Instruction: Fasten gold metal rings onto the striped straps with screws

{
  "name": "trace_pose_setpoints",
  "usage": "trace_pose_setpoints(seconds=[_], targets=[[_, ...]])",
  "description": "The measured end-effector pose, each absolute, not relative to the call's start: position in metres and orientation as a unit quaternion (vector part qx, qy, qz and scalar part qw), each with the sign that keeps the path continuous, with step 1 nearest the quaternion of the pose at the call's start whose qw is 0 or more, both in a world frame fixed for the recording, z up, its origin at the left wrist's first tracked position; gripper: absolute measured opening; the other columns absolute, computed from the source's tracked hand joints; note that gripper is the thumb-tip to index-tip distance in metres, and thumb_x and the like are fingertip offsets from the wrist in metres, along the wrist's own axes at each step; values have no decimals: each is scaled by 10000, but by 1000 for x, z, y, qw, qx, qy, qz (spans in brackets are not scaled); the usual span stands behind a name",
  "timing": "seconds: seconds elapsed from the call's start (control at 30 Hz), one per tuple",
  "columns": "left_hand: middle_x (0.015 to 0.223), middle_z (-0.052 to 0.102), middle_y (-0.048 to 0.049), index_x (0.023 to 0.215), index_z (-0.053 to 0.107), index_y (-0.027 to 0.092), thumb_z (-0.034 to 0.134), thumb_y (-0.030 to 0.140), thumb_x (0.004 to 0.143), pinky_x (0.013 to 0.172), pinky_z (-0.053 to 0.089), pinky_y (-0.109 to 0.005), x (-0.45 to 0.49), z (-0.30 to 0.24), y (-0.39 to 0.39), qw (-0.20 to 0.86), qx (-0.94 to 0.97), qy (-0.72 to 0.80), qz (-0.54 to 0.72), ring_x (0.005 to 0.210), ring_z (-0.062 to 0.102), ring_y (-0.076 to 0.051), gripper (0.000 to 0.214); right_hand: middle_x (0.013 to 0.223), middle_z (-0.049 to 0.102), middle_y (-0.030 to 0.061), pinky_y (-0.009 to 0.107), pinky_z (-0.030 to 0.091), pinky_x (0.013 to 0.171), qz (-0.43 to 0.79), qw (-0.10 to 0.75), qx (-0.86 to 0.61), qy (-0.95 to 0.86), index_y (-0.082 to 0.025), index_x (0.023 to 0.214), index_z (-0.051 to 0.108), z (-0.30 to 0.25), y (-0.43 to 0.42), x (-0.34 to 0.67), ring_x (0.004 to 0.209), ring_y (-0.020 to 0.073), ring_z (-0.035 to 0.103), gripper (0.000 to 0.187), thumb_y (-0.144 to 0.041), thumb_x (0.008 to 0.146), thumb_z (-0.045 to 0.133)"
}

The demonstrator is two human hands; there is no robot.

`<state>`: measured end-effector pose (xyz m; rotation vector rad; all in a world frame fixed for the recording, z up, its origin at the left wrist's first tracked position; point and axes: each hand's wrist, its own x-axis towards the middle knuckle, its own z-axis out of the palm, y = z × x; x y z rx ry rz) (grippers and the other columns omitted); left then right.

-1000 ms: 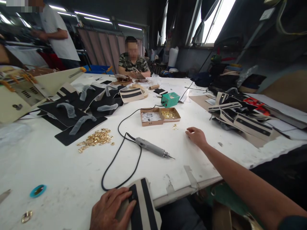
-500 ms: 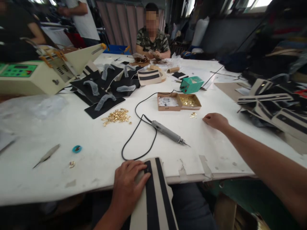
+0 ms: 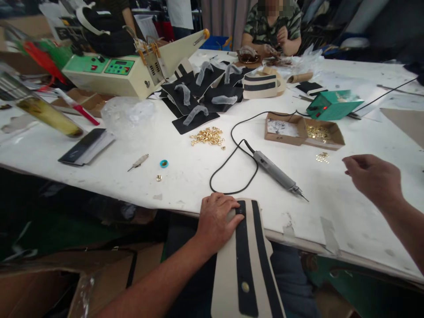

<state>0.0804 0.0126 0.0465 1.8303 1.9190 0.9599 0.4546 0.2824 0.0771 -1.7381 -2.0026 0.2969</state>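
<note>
My left hand (image 3: 217, 221) grips the top end of a cream panel with black stripes (image 3: 228, 269), its thumb and fingers at one stripe. This panel leans from the table edge down over my lap, with a round gold fitting (image 3: 245, 287) low on the same stripe. Over the table at the right, my right hand (image 3: 374, 179) has its fingers curled and pinched together; whatever may be between them is hidden. A few small gold pieces (image 3: 322, 157) lie just left of its fingertips. Between my hands rests a grey corded pen-shaped power tool (image 3: 276, 172), its thin tip pointing right.
Behind the tool stand a cardboard tray (image 3: 285, 140) and a green power box (image 3: 334, 106). A gold heap (image 3: 208, 137), a blue cap (image 3: 164, 163) and a small pointed tool (image 3: 138, 162) lie left. Black pieces (image 3: 205, 95), a machine (image 3: 109, 73) and a co-worker (image 3: 271, 26) are farther back.
The view has swung left, so everything sits farther right in the picture. My right hand has drawn slightly away from the few gold pieces. My left hand keeps its hold on the panel.
</note>
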Motion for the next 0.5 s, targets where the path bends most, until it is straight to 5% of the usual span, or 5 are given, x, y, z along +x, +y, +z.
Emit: trace_pose_setpoints(seconds=[0.2, 0.5], targets=[[1192, 770, 11, 1030, 722, 269, 845, 294, 867, 1019, 395, -478, 80, 46, 12, 161, 647, 669, 329, 1183, 598, -258, 206, 824, 704, 33, 357, 502, 734, 414, 150, -414, -797, -246, 895, 695, 87, 143, 316, 761, 225, 653, 306, -533, 966, 614], [1231, 757, -29, 1081, 724, 255, 811, 320, 899, 990, 409, -487, 79, 45, 10, 157, 658, 664, 319, 1198, 589, -278, 213, 865, 676, -4, 327, 452, 738, 378, 88, -349, -853, -255, 890, 663, 61, 112, 263, 787, 187, 619, 191, -370, 1012, 571]])
